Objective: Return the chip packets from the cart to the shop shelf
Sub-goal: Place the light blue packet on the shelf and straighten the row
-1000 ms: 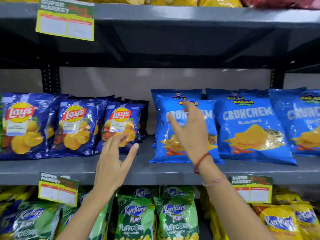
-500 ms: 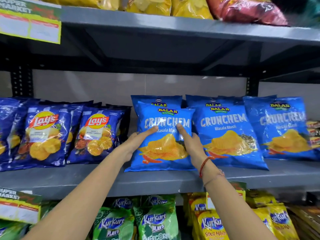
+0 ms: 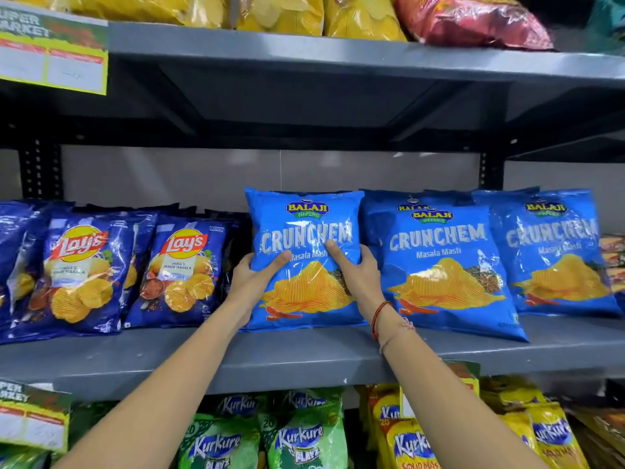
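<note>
A bright blue Crunchem chip packet (image 3: 306, 231) stands upright on the grey middle shelf (image 3: 304, 360). My left hand (image 3: 255, 277) grips its left edge, thumb across the front. My right hand (image 3: 355, 270) grips its right edge, thumb on the front too. Two more Crunchem packets (image 3: 443, 262) (image 3: 554, 252) stand to its right, the nearer one touching it. The cart is out of view.
Dark blue Lay's packets (image 3: 184, 269) (image 3: 79, 269) line the same shelf to the left. Yellow and red packets (image 3: 280, 11) fill the shelf above. Green and yellow Kurkure packets (image 3: 301, 434) sit below. Price tags (image 3: 50, 59) hang on the shelf edges.
Both hands reached in from open air and closed on the sides of the Crunchem packet. The packet now stands more upright. The view has moved closer to the shelf.
</note>
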Available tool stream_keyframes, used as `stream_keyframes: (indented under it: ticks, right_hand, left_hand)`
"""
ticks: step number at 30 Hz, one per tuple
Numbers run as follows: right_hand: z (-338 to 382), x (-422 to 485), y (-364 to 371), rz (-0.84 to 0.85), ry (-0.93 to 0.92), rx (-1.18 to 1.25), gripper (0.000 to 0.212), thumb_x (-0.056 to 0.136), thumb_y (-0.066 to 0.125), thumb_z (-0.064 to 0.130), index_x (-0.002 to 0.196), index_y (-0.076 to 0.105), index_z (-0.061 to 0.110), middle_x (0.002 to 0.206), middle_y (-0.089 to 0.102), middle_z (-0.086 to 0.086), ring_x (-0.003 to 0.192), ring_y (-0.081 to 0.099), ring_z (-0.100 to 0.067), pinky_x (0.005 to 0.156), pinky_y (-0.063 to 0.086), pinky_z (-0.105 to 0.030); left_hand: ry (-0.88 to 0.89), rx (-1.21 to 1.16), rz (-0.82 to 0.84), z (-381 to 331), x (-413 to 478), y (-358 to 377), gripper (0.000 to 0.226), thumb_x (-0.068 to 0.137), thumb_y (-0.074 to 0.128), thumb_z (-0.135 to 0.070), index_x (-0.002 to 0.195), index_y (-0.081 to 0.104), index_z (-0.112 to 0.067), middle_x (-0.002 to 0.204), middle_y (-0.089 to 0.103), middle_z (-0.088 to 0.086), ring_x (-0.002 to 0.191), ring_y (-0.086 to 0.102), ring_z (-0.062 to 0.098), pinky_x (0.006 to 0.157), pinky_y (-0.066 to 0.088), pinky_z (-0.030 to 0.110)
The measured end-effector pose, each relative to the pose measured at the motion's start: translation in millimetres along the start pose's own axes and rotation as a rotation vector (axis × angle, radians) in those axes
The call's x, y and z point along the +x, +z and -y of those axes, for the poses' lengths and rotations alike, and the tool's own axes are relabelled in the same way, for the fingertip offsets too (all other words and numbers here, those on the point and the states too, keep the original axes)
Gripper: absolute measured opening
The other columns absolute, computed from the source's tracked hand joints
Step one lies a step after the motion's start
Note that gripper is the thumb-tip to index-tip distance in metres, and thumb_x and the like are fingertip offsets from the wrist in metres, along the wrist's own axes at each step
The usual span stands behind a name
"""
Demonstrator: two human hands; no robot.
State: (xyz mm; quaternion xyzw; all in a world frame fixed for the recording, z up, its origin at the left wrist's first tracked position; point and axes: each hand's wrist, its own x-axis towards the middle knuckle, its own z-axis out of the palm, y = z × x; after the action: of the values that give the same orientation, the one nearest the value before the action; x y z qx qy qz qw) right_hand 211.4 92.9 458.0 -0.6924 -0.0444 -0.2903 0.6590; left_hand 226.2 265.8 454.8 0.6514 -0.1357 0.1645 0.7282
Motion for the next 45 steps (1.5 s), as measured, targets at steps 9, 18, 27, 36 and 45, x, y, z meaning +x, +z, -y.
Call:
stream_keyframes:
  ticks: [9,18,27,36,45]
  right_hand:
    - [14.2,-14.6,-9.5,-0.099,-0.134,-0.2,0.094,0.077,0.058,0.062,0.145,0.025,0.006,0.097,0.047,-0.002,0.094,0.046,-0.016,0.091,0.044,-0.037]
    - [35.0,0.3,-143.9,-0.599,-0.339,-0.584,0.068,0.085,0.056,0.05,0.135,0.041,0.006,0.134,0.052,-0.015,0.124,0.043,-0.034,0.099,0.035,-0.042]
    - [-4.8,14.5,-215.3,-0.08,0.3,-0.107,0.08,0.061,0.061,0.077,0.116,0.064,0.019,0.083,0.063,0.006,0.071,0.059,-0.013,0.063,0.047,-0.025]
    - [-10.3,24.3,-219.7,0.052,0.263,0.025,0.031,0.078,0.07,0.041,0.099,0.064,0.019,0.086,0.072,0.002,0.079,0.067,-0.014,0.062,0.055,-0.023]
    - [-10.7,39.8,-217.8,0.017,0.087,-0.012,0.091,0.077,0.07,0.045,0.147,0.023,0.012,0.149,0.04,-0.009,0.135,0.041,-0.025,0.114,0.032,-0.04]
  left_hand:
    - [0.225,0.188,-0.254,-0.7,-9.2,2.6,0.093,0.059,0.081,-0.047,0.135,0.037,-0.017,0.135,0.046,0.003,0.116,0.048,0.016,0.097,0.044,0.035]
    - [0.672,0.459,0.019,-44.6,-45.0,105.4,0.059,0.075,0.075,-0.026,0.126,0.047,-0.013,0.124,0.049,-0.002,0.115,0.047,0.016,0.099,0.04,0.037]
    - [-0.254,0.337,0.323,-13.0,-25.0,192.3,0.114,0.069,0.066,-0.061,0.149,0.002,-0.012,0.157,0.014,0.01,0.141,0.021,0.029,0.112,0.022,0.042]
    - [-0.351,0.12,0.303,8.6,-19.1,187.6,0.129,0.022,0.082,-0.067,0.133,0.045,-0.011,0.136,0.052,0.006,0.124,0.047,0.024,0.103,0.037,0.04]
    - [-0.078,0.033,0.18,15.5,-25.0,201.8,0.068,0.061,0.086,-0.027,0.12,0.055,-0.013,0.114,0.065,0.003,0.097,0.063,0.018,0.072,0.053,0.025]
